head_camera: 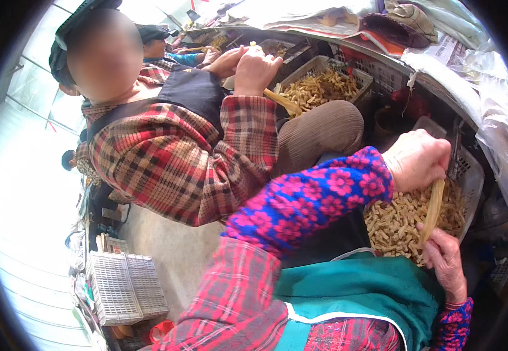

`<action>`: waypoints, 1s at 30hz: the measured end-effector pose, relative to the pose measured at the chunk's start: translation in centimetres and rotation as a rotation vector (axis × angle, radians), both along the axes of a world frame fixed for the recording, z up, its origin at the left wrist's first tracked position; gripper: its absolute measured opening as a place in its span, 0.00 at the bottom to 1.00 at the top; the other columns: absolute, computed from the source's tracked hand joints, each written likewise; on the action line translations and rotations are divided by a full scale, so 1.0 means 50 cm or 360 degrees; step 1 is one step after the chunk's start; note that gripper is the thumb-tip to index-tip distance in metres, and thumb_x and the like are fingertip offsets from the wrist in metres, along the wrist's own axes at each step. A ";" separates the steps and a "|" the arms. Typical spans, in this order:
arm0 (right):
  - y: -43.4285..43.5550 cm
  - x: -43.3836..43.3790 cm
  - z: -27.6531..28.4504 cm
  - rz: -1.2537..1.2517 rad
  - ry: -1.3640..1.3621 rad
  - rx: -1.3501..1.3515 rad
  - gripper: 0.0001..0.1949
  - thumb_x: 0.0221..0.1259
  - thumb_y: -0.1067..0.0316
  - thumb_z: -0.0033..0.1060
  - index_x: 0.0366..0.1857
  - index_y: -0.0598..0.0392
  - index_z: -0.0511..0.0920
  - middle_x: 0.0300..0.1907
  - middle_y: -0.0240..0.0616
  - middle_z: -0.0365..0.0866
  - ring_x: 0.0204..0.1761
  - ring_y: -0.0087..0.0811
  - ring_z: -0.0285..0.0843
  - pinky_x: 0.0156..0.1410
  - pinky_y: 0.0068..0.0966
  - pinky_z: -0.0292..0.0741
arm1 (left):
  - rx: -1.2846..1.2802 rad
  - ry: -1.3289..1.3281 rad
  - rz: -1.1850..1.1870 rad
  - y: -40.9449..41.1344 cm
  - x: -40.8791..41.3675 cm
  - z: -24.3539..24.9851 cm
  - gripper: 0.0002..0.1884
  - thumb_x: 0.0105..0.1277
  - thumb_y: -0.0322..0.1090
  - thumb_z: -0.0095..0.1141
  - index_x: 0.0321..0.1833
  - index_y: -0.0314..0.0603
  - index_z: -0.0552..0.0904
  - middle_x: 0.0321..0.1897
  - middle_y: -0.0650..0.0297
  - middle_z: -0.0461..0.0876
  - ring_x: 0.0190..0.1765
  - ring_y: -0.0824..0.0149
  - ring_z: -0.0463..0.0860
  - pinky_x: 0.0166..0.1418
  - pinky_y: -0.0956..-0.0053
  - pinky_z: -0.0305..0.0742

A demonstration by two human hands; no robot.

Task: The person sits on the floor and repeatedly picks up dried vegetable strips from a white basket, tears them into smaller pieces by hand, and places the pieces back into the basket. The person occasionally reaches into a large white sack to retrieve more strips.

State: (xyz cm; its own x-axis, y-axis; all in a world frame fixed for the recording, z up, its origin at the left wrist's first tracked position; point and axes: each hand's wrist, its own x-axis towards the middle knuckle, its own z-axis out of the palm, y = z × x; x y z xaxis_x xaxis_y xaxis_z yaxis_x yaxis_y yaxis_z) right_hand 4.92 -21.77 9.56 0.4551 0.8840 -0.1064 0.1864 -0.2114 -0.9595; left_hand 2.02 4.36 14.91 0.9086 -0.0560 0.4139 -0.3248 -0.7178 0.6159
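My left hand [418, 158], in a blue and pink flowered sleeve, is closed on the upper end of a long yellowish fibrous strip [434, 206]. The strip looks like dried plant material. Lower down, my right hand [446, 259] pinches the other end between thumb and fingers, so the strip spans both hands. Beneath them is a pale plastic basket [474, 193] with many short, tan pieces [396, 223] in it. A teal apron [355, 285] with white edging covers my lap, close to the basket's near side.
Beside me a person in a plaid jacket [162, 153] holds a similar strip [284, 102] near another basket [363, 83] of pieces. Bench edge [451, 94] carries cloths and plastic sheeting [495, 87]. White crates [122, 285] stand on the floor behind. More people sit farther off.
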 end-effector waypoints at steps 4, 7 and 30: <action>0.057 -0.028 -0.011 -0.0130 0.0354 0.0245 0.26 0.75 0.82 0.53 0.75 0.56 0.75 0.35 0.30 0.82 0.24 0.16 0.70 0.29 0.15 0.68 | -0.1115 0.0078 -0.0132 -0.075 -0.052 -0.205 0.06 0.67 0.27 0.60 0.41 0.34 0.87 0.32 0.58 0.86 0.39 0.66 0.87 0.46 0.68 0.83; 0.013 -0.022 -0.055 -0.0368 0.0243 0.0164 0.29 0.73 0.82 0.53 0.78 0.55 0.72 0.36 0.31 0.83 0.25 0.17 0.72 0.30 0.16 0.70 | -0.1171 0.0028 -0.0285 -0.177 -0.150 -0.288 0.16 0.69 0.27 0.53 0.58 0.34 0.82 0.47 0.54 0.80 0.51 0.60 0.83 0.55 0.64 0.79; 0.036 -0.051 -0.134 -0.0565 -0.0442 0.0321 0.08 0.65 0.69 0.71 0.40 0.60 0.83 0.45 0.39 0.90 0.43 0.27 0.88 0.50 0.26 0.83 | -0.0657 0.0799 0.0443 -0.132 -0.169 -0.222 0.11 0.76 0.35 0.61 0.48 0.31 0.87 0.32 0.60 0.88 0.38 0.77 0.81 0.42 0.71 0.78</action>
